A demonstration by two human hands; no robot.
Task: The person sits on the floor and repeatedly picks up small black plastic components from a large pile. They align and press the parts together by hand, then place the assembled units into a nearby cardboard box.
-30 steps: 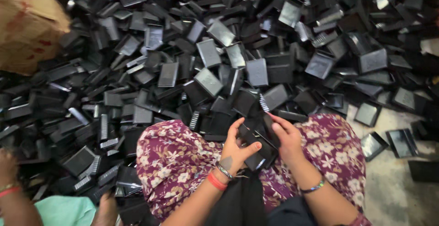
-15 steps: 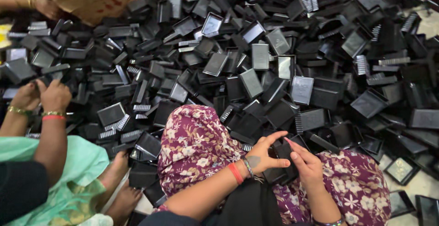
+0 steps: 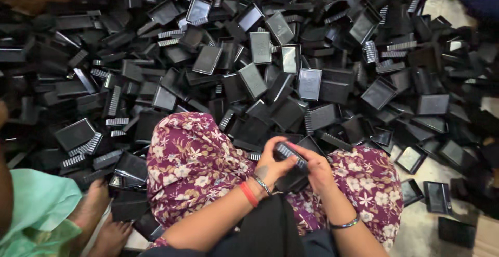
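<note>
Black plastic part (image 3: pixel 292 155) between both hands.

Left hand (image 3: pixel 270 164) and right hand (image 3: pixel 317 169) together, fingers (image 3: pixel 297 148) curled.

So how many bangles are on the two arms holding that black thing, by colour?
Red bangle: 1, by the left hand
Silvery metal bangles: 2, one on the left wrist, one on the right wrist behind the right hand
Total: 3 bangles, on the hands gripping the black part
</note>
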